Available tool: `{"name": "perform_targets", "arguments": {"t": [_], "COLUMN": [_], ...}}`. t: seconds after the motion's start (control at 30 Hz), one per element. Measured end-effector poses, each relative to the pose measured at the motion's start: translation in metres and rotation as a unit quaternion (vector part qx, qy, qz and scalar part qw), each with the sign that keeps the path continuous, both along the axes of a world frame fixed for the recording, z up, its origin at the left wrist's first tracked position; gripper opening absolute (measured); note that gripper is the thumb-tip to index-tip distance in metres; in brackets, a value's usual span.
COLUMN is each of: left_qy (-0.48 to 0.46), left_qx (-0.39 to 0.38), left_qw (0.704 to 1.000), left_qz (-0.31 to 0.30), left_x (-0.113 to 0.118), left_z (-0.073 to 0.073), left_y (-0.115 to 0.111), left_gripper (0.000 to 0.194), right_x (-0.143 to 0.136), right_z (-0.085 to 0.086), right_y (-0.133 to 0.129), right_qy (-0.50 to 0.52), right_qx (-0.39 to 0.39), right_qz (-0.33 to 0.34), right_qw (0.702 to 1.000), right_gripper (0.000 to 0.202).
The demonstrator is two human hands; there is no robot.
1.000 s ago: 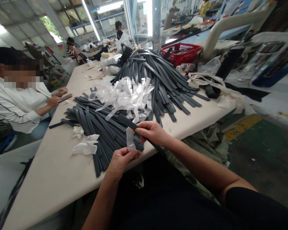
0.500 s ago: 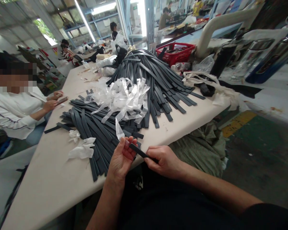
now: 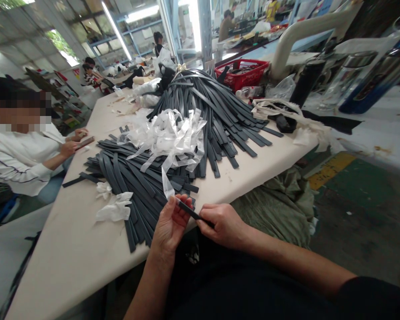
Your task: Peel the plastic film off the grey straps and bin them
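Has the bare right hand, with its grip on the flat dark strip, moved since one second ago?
Yes, backward. Judged against the cream-coloured tabletop, the right hand appeared over its near margin and now appears just beyond its near edge.

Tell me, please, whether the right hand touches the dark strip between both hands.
Touching. The head view shows the right hand curled around the dark strip, which sticks out of the grip toward the left hand.
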State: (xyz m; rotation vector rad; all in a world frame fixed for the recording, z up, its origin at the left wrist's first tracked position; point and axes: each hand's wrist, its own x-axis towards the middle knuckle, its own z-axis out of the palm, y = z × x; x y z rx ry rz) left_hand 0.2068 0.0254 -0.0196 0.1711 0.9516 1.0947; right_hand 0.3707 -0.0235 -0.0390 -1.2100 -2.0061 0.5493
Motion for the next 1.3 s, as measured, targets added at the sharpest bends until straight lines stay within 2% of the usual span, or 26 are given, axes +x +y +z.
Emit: {"name": "perform_targets", "arguments": {"t": [0.33, 0.53, 0.73, 0.8, 0.9, 1.0, 1.07, 1.13, 1.2, 1.23, 1.3], "left_qy": [0.010, 0.020, 0.046, 0.064, 0.096, 0.125, 0.139, 0.149, 0.147, 0.145, 0.152], "left_qx": [-0.006, 0.018, 0.091, 0.108, 0.130, 0.147, 0.153, 0.153, 0.154, 0.156, 0.163], "left_qw": [1.000, 1.000, 0.992, 0.989, 0.986, 0.981, 0.978, 0.973, 0.965, 0.963, 0.964], "left_qz": [0.009, -0.001, -0.074, -0.083, -0.045, -0.002, -0.020, -0.084, -0.150, -0.166, -0.146], "left_x": [0.000, -0.005, 0.002, 0.002, -0.009, -0.024, -0.026, -0.020, -0.011, -0.009, -0.012], "left_z": [0.001, -0.006, -0.016, -0.015, -0.006, -0.002, -0.006, -0.015, -0.022, -0.024, -0.023], "left_y": [-0.005, -0.004, -0.016, -0.017, -0.010, -0.004, -0.008, -0.020, -0.033, -0.038, -0.042], "left_gripper": [0.019, 0.008, 0.034, 0.037, 0.038, 0.039, 0.040, 0.039, 0.039, 0.040, 0.040], "right_x": [-0.004, 0.000, -0.004, -0.006, -0.004, -0.002, -0.002, -0.005, -0.007, -0.008, -0.007], "right_z": [0.001, 0.005, 0.009, 0.011, 0.006, -0.008, -0.017, -0.018, -0.013, -0.010, -0.007], "right_y": [-0.004, -0.002, 0.009, 0.011, 0.003, -0.011, -0.016, -0.014, -0.008, -0.006, -0.006], "right_qy": [-0.017, 0.013, 0.078, 0.144, 0.238, 0.257, 0.261, 0.282, 0.302, 0.308, 0.293], "right_qx": [0.008, -0.036, -0.092, -0.134, -0.242, -0.361, -0.412, -0.416, -0.382, -0.363, -0.335], "right_qz": [0.005, 0.011, 0.025, 0.032, 0.097, 0.152, 0.145, 0.133, 0.135, 0.140, 0.158], "right_qw": [1.000, 0.999, 0.992, 0.980, 0.936, 0.883, 0.861, 0.855, 0.863, 0.868, 0.882], "right_gripper": [0.019, 0.022, 0.029, 0.028, 0.017, 0.024, 0.032, 0.038, 0.045, 0.048, 0.048]}}
